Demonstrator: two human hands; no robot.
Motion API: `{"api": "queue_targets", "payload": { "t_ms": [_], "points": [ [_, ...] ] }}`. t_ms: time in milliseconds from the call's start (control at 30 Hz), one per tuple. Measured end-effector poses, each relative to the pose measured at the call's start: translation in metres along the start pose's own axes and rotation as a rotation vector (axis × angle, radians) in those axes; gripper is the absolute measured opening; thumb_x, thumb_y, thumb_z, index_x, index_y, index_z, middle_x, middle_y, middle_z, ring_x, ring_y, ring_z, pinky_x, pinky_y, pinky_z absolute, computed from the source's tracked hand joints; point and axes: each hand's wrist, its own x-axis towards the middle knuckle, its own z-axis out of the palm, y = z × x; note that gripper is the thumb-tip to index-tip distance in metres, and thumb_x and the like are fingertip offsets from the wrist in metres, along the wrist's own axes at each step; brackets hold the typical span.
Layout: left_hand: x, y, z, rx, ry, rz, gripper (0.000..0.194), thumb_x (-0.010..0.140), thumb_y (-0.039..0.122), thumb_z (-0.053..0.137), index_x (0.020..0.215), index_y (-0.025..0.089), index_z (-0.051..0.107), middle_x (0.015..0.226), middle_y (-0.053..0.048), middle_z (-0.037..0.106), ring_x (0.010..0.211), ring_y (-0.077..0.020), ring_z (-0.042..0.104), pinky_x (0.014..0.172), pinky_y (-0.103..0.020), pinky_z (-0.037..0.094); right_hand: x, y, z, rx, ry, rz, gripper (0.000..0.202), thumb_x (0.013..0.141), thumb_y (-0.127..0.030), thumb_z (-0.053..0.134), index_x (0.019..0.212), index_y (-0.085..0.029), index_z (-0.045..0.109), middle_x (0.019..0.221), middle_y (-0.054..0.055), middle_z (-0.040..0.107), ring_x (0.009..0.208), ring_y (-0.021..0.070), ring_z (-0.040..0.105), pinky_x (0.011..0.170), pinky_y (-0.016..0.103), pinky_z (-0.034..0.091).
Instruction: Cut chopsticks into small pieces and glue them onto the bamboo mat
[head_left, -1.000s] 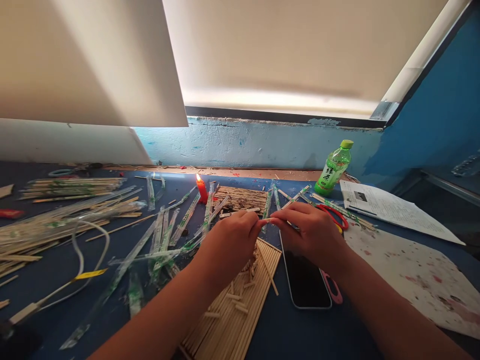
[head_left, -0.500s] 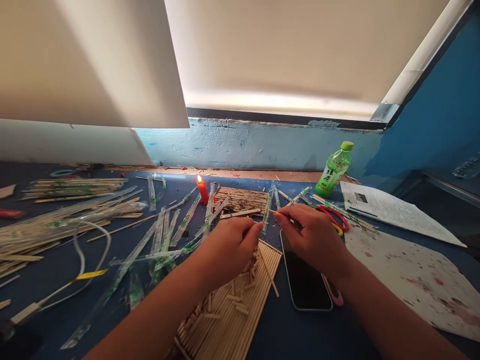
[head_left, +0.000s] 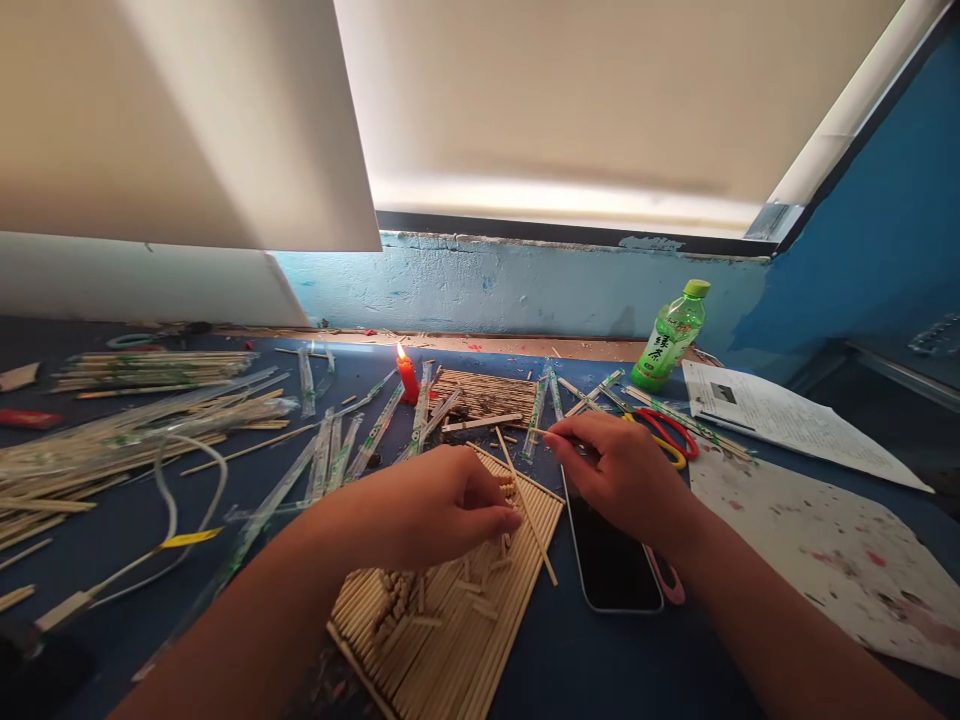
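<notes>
A panel of wooden sticks laid side by side (head_left: 465,665) rests on the blue table, with short cut pieces on top and a long loose stick (head_left: 529,510) across its right side. Over its upper part is my left hand (head_left: 457,505), thumb and fingers closed; anything between the fingertips is too small to make out. My right hand (head_left: 615,465) pinches a thin wooden stick (head_left: 539,432) above the black phone (head_left: 611,560). Behind the hands, a red candle (head_left: 407,380) burns beside a second, darker stick panel (head_left: 487,393).
Wrapped chopsticks (head_left: 154,370) and a white cable (head_left: 169,490) lie at left. Clear wrappers surround the candle. Scissors (head_left: 667,440), a green bottle (head_left: 670,340), printed paper (head_left: 780,420) and a stained sheet (head_left: 832,550) are at right.
My left hand has moved down and towards me, away from my right hand, over the panel. My right hand stays nearly in place with its stick. The loose stick's upper end now shows.
</notes>
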Motion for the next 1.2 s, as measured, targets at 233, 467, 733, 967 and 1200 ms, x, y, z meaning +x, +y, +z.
{"api": "queue_targets", "payload": {
  "t_ms": [233, 467, 733, 967, 1200],
  "points": [
    [0.004, -0.001, 0.001, -0.088, 0.055, 0.035, 0.036, 0.092, 0.044, 0.051, 0.076, 0.021, 0.072, 0.063, 0.001, 0.059, 0.053, -0.0137, 0.049, 0.047, -0.026, 0.033, 0.001, -0.001, 0.0, 0.041, -0.054, -0.006, 0.016, 0.098, -0.03, 0.058, 0.093, -0.022, 0.071, 0.084, 0.001, 0.072, 0.077, 0.0171, 0.064, 0.067, 0.03, 0.044],
    [0.022, -0.002, 0.005, -0.507, 0.208, -0.052, 0.031, 0.093, 0.044, 0.053, 0.089, 0.018, 0.069, 0.086, -0.007, 0.074, 0.057, -0.0138, 0.061, 0.044, -0.024, 0.041, -0.001, -0.006, -0.001, 0.164, -0.117, -0.027, 0.012, 0.1, -0.027, 0.053, 0.101, -0.021, 0.063, 0.068, -0.004, 0.062, 0.054, 0.011, 0.051, 0.052, 0.025, 0.038],
    [0.023, 0.006, 0.006, -0.864, 0.03, -0.028, 0.025, 0.097, 0.034, 0.052, 0.088, 0.017, 0.067, 0.088, -0.007, 0.075, 0.064, -0.0133, 0.069, 0.048, -0.021, 0.052, -0.002, -0.003, -0.002, 0.177, -0.114, -0.299, 0.016, 0.099, -0.023, 0.058, 0.106, -0.02, 0.072, 0.096, 0.006, 0.07, 0.085, 0.0168, 0.064, 0.076, 0.031, 0.051],
    [0.021, 0.002, 0.008, -0.874, 0.001, -0.028, 0.022, 0.093, 0.035, 0.059, 0.09, 0.018, 0.072, 0.095, -0.008, 0.076, 0.071, -0.0151, 0.071, 0.055, -0.024, 0.056, 0.0, 0.002, -0.004, 0.077, -0.086, -0.362, 0.018, 0.099, -0.023, 0.058, 0.109, -0.024, 0.073, 0.097, 0.006, 0.072, 0.086, 0.0182, 0.067, 0.08, 0.036, 0.05],
    [0.027, 0.004, 0.011, -0.864, 0.078, -0.004, 0.018, 0.092, 0.033, 0.062, 0.09, 0.017, 0.068, 0.091, -0.008, 0.075, 0.07, -0.0153, 0.071, 0.055, -0.025, 0.055, -0.001, 0.001, -0.007, 0.095, -0.135, -0.293, 0.017, 0.099, -0.023, 0.057, 0.11, -0.023, 0.07, 0.096, 0.005, 0.071, 0.088, 0.0187, 0.065, 0.078, 0.033, 0.049]
  ]
}}
